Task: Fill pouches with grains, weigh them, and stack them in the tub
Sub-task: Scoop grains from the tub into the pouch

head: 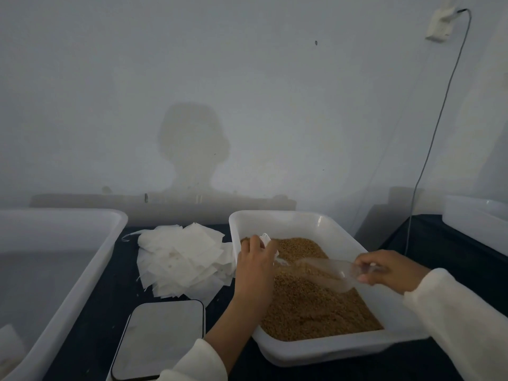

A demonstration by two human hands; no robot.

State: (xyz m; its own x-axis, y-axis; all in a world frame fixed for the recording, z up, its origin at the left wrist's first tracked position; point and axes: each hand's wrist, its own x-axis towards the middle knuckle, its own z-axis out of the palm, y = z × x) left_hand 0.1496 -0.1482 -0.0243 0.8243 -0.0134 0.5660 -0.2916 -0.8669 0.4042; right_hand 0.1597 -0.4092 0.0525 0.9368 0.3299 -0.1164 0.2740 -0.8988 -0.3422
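Our left hand (254, 259) pinches a white pouch (266, 240) over the grain tray (343, 350). Our right hand (390, 266) grips the clear scoop (320, 270), tipped toward it. We should pour slowly, with the pouch mouth wide. There is room by the scale (162, 339); the tub (68, 257) waits left.

So the dark surface (107, 292) has a big white tub (90, 259) on the left, a messy pile of white pouches (181, 259) at the back, a scale (162, 339) up front, and a white tray of grains (316, 353) on the right.
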